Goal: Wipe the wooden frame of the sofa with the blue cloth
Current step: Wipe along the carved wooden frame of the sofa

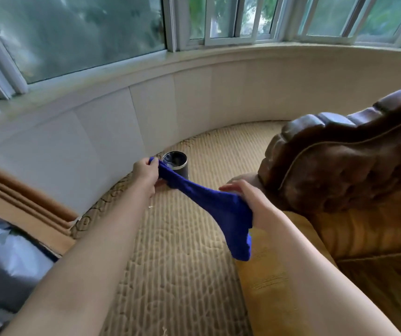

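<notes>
Blue cloth (209, 202): stretched in the air just left of the sofa's carved wooden frame (340, 146), one end pinched in the left hand (146, 172), the other gripped by the right hand (250, 202) with a loose tail hanging below it; cloth not touching the wood. Partly hidden: a dark cylindrical metal tin (176, 163) behind the cloth's left end, and the frame's right run, cut off by the picture edge. Open patterned carpet (182, 263) lies left of the sofa, bounded by the curved white wall (121, 122).
</notes>
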Motion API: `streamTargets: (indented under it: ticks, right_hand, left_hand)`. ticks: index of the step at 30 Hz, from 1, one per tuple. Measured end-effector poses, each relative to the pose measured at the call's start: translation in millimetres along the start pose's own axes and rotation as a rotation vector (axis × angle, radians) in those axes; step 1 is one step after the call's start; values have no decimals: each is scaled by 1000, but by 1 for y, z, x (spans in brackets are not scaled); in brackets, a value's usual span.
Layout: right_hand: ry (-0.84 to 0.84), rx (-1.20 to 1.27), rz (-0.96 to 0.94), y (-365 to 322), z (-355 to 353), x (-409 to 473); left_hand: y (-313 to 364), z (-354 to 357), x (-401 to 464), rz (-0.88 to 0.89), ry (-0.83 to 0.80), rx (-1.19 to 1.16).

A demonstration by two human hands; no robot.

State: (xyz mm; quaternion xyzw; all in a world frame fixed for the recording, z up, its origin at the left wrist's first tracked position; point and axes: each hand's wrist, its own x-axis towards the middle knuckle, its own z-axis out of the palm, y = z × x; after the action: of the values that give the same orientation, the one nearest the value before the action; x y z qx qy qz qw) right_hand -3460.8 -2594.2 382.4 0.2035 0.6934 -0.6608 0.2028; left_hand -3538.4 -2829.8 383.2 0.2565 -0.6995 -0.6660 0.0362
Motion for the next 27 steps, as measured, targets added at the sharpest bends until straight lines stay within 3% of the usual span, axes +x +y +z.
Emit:
streamTargets:
  ticks: [3,7,13,17,21,23,27]
  right_hand:
    - [-144,-140,153,-15,8,32]
    - [-349,-295,195,-51,33,63]
    - [-246,8,-122,-107,70,146]
    - [-227,304,-167,-137,75,207]
    - [-169,535,-311,-169,78,248]
    - [-131,515,-329,-185,76,262]
    - [15,218,-327,-203,61,297]
  left_hand:
    - [14,37,32,-13,-118,-151]
    - [41,91,53,161,-434,-133]
    - [102,133,109,550,-997,393]
    - [134,139,183,667,-895,400]
    - [139,142,245,730,-1009,628]
    - [137,153,266,847,-1041,729]
    - [131,190,301,1108,-911,830]
